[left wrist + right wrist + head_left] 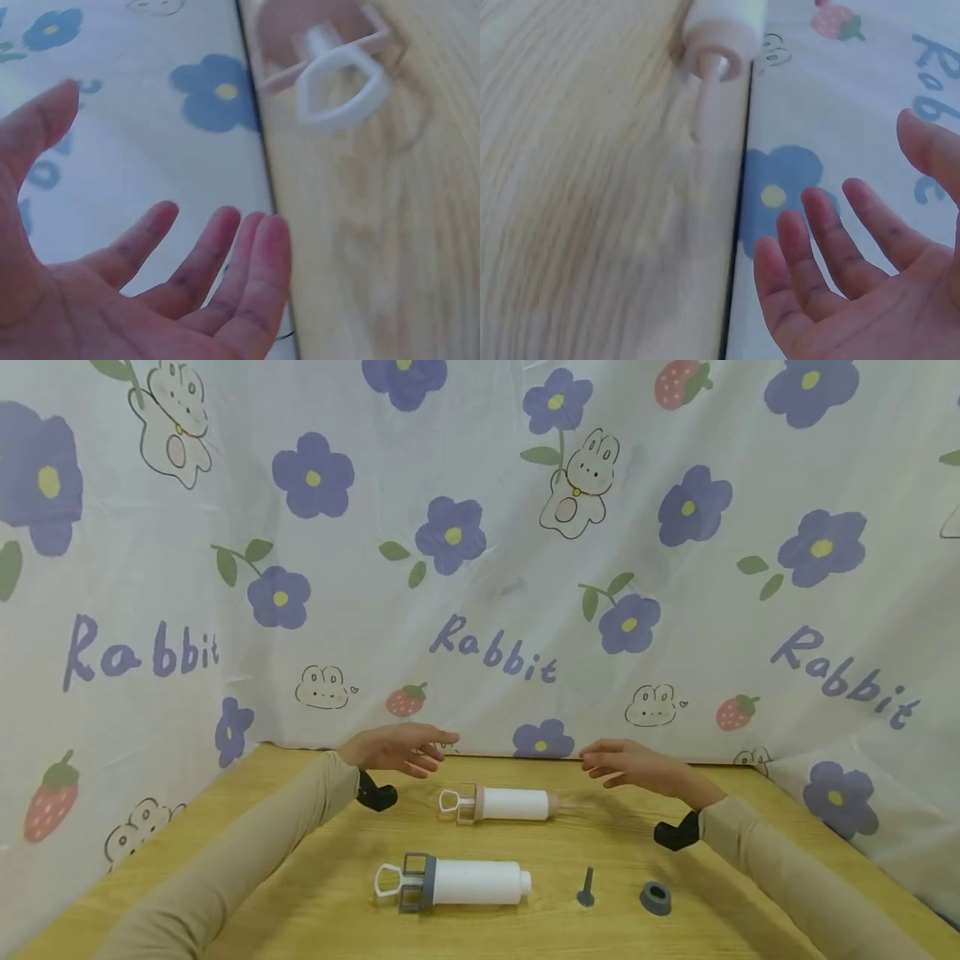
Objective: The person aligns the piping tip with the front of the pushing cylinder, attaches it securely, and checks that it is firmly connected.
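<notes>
My left hand (396, 748) hovers above the back of the table with its fingers spread and nothing in them. Opposite it, my right hand (639, 768) is also raised and empty, fingers loosely extended. Between and below the hands lies a white syringe-like press (516, 803) with pink ends. Its white loop handle (304, 101) shows in the left wrist view, and its thin pink nozzle (707, 105) in the right wrist view. Nearer the front lies a second white press (477, 882) with a grey frame and a white loop handle, its tip uncapped.
To the right of the front press are a small grey nozzle (587, 888) standing on its base and a grey ring cap (656, 898). The wooden table (337, 868) ends at a printed cloth backdrop (480, 593). Black bands (677, 832) sit at both wrists.
</notes>
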`<state>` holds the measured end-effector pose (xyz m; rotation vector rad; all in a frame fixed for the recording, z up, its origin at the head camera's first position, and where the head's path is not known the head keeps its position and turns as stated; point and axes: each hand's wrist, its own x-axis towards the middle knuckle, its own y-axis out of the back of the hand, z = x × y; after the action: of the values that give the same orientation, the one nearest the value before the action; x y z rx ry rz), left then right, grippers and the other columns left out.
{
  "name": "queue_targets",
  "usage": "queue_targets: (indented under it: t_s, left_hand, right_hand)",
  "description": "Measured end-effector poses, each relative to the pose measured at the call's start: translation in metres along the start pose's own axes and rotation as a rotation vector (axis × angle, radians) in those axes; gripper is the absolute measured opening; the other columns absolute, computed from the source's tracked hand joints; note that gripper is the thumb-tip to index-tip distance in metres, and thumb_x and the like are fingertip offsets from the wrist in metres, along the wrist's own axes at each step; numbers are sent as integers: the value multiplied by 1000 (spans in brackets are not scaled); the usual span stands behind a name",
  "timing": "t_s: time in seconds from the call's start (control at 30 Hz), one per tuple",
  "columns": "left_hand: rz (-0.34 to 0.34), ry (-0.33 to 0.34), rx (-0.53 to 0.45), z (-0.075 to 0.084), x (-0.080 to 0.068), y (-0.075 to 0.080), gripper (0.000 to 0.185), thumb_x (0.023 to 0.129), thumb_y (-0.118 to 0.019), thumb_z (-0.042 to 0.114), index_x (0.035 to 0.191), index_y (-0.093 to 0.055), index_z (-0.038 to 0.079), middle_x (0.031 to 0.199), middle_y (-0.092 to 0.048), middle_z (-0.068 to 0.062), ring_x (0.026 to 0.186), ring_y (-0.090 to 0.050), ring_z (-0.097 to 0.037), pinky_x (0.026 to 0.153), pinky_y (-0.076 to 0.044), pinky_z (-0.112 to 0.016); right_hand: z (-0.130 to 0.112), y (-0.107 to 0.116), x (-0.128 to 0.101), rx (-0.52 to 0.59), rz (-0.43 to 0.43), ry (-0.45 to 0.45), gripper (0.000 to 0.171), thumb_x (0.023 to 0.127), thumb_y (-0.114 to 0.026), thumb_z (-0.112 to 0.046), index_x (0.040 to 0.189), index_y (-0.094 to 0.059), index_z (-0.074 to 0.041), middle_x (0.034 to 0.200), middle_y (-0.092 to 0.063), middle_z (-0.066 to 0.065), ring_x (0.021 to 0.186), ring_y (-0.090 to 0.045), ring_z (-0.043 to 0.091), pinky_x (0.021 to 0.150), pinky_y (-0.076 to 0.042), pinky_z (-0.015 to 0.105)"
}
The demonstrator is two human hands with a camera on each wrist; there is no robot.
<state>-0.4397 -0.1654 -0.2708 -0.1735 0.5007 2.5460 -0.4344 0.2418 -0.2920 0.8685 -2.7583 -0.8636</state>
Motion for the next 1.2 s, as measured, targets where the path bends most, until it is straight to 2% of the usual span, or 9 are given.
queue_targets:
  t_s: [0.13,0.4,0.53,0.63,0.77,0.9,1.07,1.2]
  left_hand:
    - [-16,8,-23,5,-11,12,64,81,-61,45,133,-39,15,131,-40,-20,114,-49,-29,94,-42,-43]
    - [-96,-3,-50,1,-23,21,53,89,-53,34,134,-36,11,128,-44,-18,113,-50,-30,94,-42,-44]
    - [-170,-25,-50,2,-27,22,51,90,-51,29,135,-35,10,129,-45,-17,114,-50,-29,97,-38,-46]
    - [-256,-53,-58,6,-31,21,51,92,-48,31,137,-33,11,132,-42,-17,118,-47,-30,100,-35,-47]
    - [-366,-89,-60,16,-36,16,50,94,-42,35,138,-32,14,136,-39,-16,122,-42,-31,100,-34,-47]
    - [-449,-95,-28,28,-38,5,48,93,-43,37,137,-35,17,135,-39,-16,124,-40,-34,98,-38,-46]
    - [-549,-77,11,40,-35,-14,47,93,-48,23,137,-35,15,137,-36,-20,124,-38,-38,96,-38,-48]
    - [-597,-55,83,52,-31,-31,48,91,-52,17,136,-35,15,135,-40,-18,123,-40,-37,95,-40,-47]
  right_hand:
    - [-1,11,-15,-14,-10,-4,41,96,-40,-32,131,-37,-13,133,-42,12,123,-41,30,98,-36,47]
    - [3,20,-34,-17,-38,-38,42,96,-39,-31,133,-35,-11,134,-42,13,123,-41,31,97,-38,46]
    - [2,26,-43,-23,-78,-36,41,97,-37,-29,134,-34,-11,134,-41,13,123,-41,31,96,-38,46]
    - [0,29,-52,-8,-111,-33,40,97,-35,-28,134,-35,-11,134,-41,13,122,-42,30,96,-38,47]
    - [-5,31,-66,7,-117,-41,41,97,-37,-30,134,-36,-11,132,-43,12,120,-44,27,95,-40,47]
    - [-14,33,-85,25,-117,-54,41,97,-39,-26,134,-36,-10,132,-43,12,120,-44,29,93,-42,45]
    - [-20,32,-108,65,-197,-90,43,95,-43,-17,136,-34,-11,133,-41,14,119,-44,29,92,-42,45]
    - [-21,29,-117,65,-242,-96,42,94,-44,-15,135,-35,-12,132,-42,15,118,-46,28,90,-44,43]
